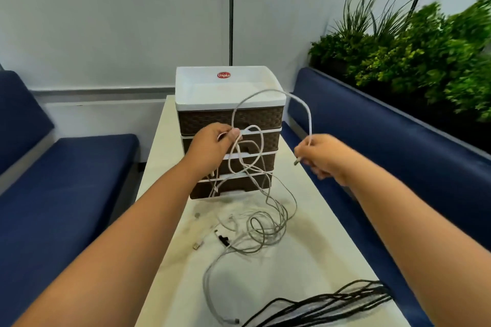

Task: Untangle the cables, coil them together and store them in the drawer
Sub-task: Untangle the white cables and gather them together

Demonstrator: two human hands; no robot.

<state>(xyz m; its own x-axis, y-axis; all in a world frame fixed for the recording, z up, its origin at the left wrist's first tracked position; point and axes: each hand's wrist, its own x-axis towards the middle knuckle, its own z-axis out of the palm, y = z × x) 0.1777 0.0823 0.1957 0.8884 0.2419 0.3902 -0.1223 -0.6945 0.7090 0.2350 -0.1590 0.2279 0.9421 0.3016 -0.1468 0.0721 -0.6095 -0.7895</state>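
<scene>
Left grip [216, 142]: fingers curled round a bunch of white cable loops [249, 156], held up before the drawer unit [228, 125].
Right grip [322, 155]: pinches the same cable near its plug end [297, 160], raised beside the unit.
Cables: grey tangle [265, 228] lies on the surface [305, 260]; black bundle [340, 302] at its near edge.
Drawers: all closed.

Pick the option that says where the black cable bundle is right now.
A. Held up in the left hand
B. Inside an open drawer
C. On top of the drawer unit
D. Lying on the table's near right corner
D: the black cable bundle lies on the table at its near right corner, untouched by either hand.
</scene>
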